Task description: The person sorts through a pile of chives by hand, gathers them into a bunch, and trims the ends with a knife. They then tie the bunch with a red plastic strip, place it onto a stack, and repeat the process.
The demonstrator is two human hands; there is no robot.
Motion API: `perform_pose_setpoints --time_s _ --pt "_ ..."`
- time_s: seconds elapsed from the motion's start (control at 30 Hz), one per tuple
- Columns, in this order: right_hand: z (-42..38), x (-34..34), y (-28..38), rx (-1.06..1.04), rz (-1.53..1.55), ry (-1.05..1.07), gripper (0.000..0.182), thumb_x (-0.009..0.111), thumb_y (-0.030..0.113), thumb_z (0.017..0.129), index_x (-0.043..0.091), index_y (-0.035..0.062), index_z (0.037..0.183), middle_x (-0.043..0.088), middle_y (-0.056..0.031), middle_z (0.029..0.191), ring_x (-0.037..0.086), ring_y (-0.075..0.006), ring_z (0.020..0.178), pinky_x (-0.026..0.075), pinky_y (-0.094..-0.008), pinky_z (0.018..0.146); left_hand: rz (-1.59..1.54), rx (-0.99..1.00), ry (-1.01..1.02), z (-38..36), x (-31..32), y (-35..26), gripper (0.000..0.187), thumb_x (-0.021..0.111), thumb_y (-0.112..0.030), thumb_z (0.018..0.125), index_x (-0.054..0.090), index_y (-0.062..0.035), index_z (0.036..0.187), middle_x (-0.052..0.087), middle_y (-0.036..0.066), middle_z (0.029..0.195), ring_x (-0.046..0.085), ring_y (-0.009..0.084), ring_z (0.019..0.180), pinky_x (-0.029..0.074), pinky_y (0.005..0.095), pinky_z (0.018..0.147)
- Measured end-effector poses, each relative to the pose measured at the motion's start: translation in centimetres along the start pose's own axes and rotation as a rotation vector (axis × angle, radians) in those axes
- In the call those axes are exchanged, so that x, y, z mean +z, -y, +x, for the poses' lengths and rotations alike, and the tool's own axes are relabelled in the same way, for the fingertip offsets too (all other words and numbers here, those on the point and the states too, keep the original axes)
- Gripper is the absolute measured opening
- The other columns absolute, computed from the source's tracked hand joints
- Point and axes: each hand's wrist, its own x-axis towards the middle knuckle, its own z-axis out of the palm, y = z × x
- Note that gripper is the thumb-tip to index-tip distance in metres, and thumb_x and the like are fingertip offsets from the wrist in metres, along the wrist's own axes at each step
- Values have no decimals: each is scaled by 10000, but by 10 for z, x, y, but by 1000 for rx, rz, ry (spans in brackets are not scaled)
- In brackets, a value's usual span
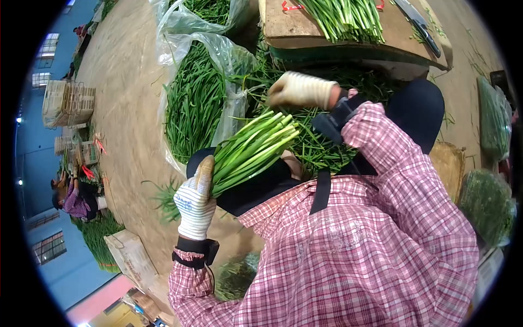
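Note:
My left hand (196, 200), in a white knitted glove, is closed around a bunch of green stalks (250, 150) above my lap, pale cut ends pointing up and right. My right hand (297, 90), in a cream glove, is over the loose greens, beyond the bunch and apart from it; its fingers are blurred and curled, and whether they hold anything is unclear. Loose green leaves (321, 150) lie between my legs. Beside them an open clear plastic bag (231, 60) holds more greens (193, 103).
A wooden board (283, 27) ahead carries a bundle of stalks (348, 16) and a knife (418, 24). Wrapped greens (487, 204) lie at the right. At the left are stacked crates (68, 103), a foam box (131, 256) and a seated person (79, 199).

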Motion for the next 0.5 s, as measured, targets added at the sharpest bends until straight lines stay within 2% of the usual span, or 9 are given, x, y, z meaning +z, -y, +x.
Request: perform_pose_setpoints --time_s 0.03,0.07,0.13,0.2,0.23,0.27,0.4,0.47,0.5 --pt "-8 -14 -5 423 -274 -80 274 646 265 847 722 44 990 720 -144 884 687 -292 765 532 -399 722 -48 -36 -23 -2 2 -2 816 577 127 598 531 -152 1364 672 146 870 570 319 582 451 393 531" --pt "-11 -18 -33 608 -679 -162 279 628 290 864 721 55 982 707 -179 932 679 -338 846 528 -421 766 -49 -43 -21 -3 2 -5 816 577 127 598 531 -152 1364 672 146 870 570 319 582 451 393 531" --pt "-41 -5 -31 600 -791 -566 329 625 333 878 711 51 1024 694 -205 980 660 -364 911 521 -422 805 -59 -115 -32 0 2 -8 828 547 145 580 537 -138 1357 687 157 953 589 333 608 471 390 550" --pt "-45 -4 -4 454 -211 -504 381 633 369 890 696 30 1052 702 -185 979 656 -331 928 514 -397 818 -27 -112 -53 3 3 -8 837 534 152 571 535 -135 1357 687 163 1002 608 337 637 485 386 566" --pt "-44 12 2 389 243 -572 432 672 408 864 695 10 1031 705 -130 917 645 -245 873 511 -372 799 4 -107 -75 6 4 -9 846 522 159 563 533 -131 1358 686 170 1050 627 340 667 498 382 582" --pt "-46 15 20 288 381 -503 432 717 394 832 695 -13 976 688 -91 863 612 -162 811 507 -334 772 1 -104 -77 8 5 -8 846 522 159 563 533 -131 1358 686 170 1050 627 340 667 498 382 582" --pt "-42 29 31 327 512 -493 339 766 293 795 692 -29 871 665 -67 756 590 -122 701 498 -287 683 -53 -91 -70 10 7 -8 833 507 167 588 515 -119 1370 658 181 1155 669 354 790 532 375 662" --pt "-47 23 24 428 509 -658 343 771 305 789 688 -24 837 653 -57 720 585 -122 679 492 -291 644 -102 -104 -64 10 8 -8 813 509 173 617 506 -115 1378 654 179 1169 678 351 821 536 374 683" --pt "-51 16 11 529 437 -673 345 770 314 793 687 -20 820 650 -50 707 580 -120 659 487 -294 623 -264 -244 -21 8 10 -10 789 526 171 649 495 -109 1386 647 178 1191 690 321 846 541 362 698"
